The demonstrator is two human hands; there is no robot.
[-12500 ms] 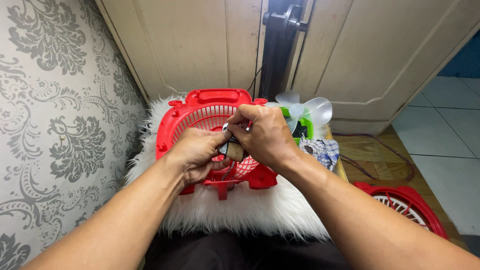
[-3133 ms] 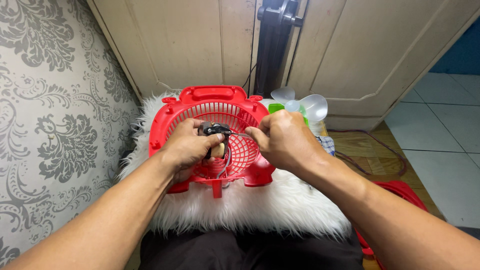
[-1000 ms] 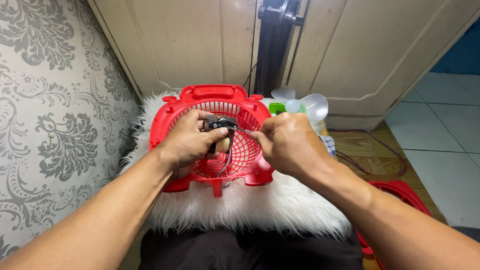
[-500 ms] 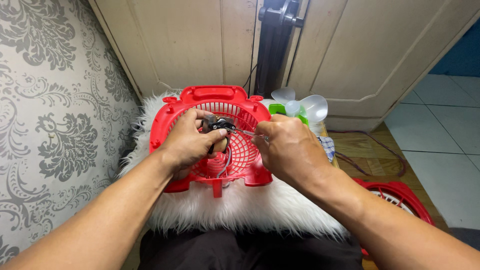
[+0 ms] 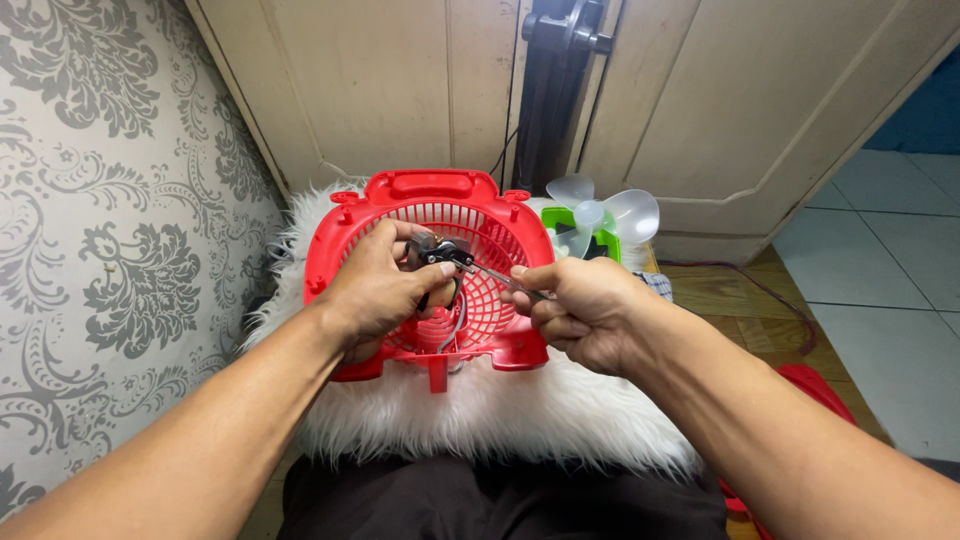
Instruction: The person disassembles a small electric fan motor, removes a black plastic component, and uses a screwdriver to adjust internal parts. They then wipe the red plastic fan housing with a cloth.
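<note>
A red plastic fan housing with a grille lies on a white furry cushion. My left hand grips a small dark motor over the grille's centre, with a grey wire hanging below it. My right hand is closed on a thin metal screwdriver. Its tip points left and touches the motor.
A translucent fan blade sits on a green part behind the housing. A black pole stands against beige cabinet doors. Patterned grey wallpaper fills the left. A second red grille piece lies on the floor at right, beside a cable.
My right hand has pulled back and down a little from the motor, so more of the screwdriver's shaft shows. My left hand keeps hold of the motor.
</note>
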